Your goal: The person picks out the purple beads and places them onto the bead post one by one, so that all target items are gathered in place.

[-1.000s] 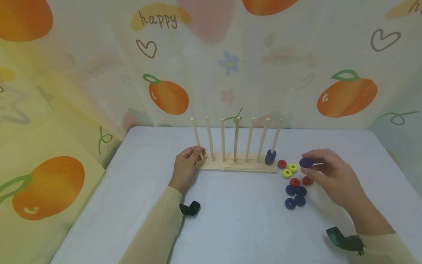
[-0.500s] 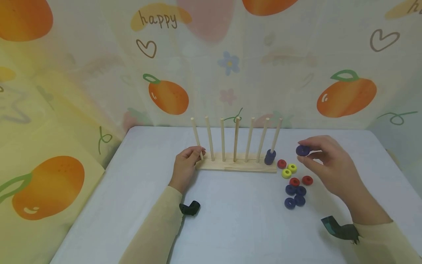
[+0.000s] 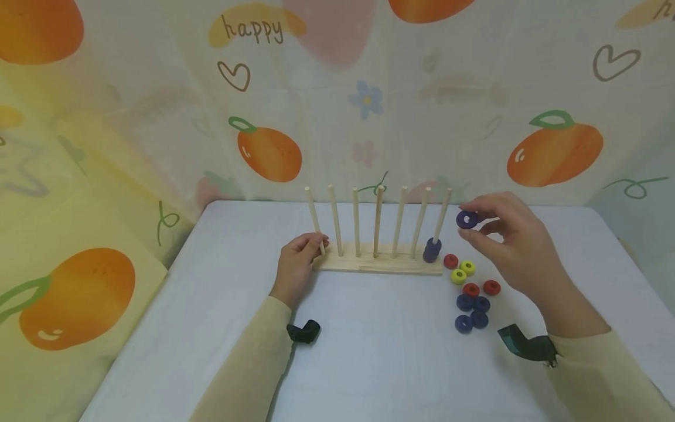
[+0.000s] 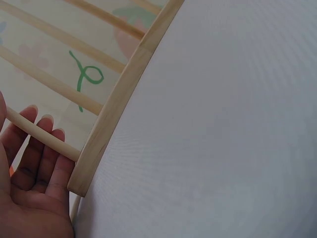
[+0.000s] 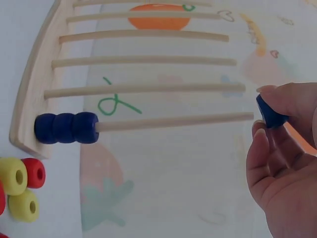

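A blue bead (image 3: 461,221) is pinched by thumb and fingertips of the right hand (image 3: 514,246), its hole faced toward the head camera, near five o'clock from the rightmost peg's (image 3: 442,217) tip. The wooden rack (image 3: 369,265) is laid nine-to-three, pegs upright. The leftmost peg (image 3: 312,212) is grasped by the left hand (image 3: 299,266). Loose beads (image 3: 471,294) are scattered toward six.

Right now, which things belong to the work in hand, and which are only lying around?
In the work:
blue bead, pinched by the right hand
wooden rack, its end peg gripped by the left hand
three threaded blue beads

Lying about, possibly for later:
loose blue beads
red beads
yellow beads
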A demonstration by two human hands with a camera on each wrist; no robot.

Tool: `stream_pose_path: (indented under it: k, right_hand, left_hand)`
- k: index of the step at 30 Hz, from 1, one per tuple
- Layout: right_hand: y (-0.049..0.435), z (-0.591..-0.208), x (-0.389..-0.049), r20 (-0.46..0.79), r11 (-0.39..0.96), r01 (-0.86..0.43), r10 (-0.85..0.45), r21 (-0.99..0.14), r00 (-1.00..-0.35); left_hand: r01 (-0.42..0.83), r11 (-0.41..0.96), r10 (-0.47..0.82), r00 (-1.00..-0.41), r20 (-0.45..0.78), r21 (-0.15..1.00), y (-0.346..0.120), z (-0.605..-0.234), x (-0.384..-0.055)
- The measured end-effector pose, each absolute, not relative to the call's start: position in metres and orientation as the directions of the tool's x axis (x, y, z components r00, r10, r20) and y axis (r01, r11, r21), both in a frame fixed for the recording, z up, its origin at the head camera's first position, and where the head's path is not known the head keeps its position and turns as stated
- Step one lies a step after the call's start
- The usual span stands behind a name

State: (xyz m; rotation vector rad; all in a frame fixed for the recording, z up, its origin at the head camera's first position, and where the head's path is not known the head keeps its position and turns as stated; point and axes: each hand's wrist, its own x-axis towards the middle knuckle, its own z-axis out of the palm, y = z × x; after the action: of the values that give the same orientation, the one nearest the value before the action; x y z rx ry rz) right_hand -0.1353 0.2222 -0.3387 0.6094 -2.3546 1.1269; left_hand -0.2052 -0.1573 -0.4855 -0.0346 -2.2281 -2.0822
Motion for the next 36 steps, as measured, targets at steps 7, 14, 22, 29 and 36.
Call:
stream_pose_path:
  k: [7, 14, 22, 29, 36]
  right_hand:
    - [0.212, -0.330, -0.144, 0.568, 0.597, -0.563, -0.207, -0.571, -0.797]
    - [0.208, -0.322, -0.156, 0.569, 0.591, -0.567, -0.210, -0.574, -0.795]
    - [0.205, -0.318, -0.166, 0.553, 0.586, -0.553, -0.204, -0.593, -0.808]
    - [0.205, -0.317, -0.172, 0.562, 0.571, -0.567, -0.209, -0.594, -0.800]
    - [0.204, -0.318, -0.178, 0.551, 0.562, -0.554, -0.197, -0.614, -0.811]
  left_hand:
    - [0.092, 0.058, -0.038, -0.995, 0.095, 0.994, -0.158, -0.487, -0.206]
    - [0.092, 0.048, -0.033, -0.995, 0.093, 0.995, -0.159, -0.486, -0.206]
    - [0.089, 0.049, -0.035, -0.995, 0.091, 0.995, -0.158, -0.484, -0.205]
    - [0.094, 0.055, -0.037, -0.995, 0.096, 0.994, -0.158, -0.486, -0.206]
    - [0.103, 0.048, -0.035, -0.994, 0.105, 0.993, -0.158, -0.487, -0.207]
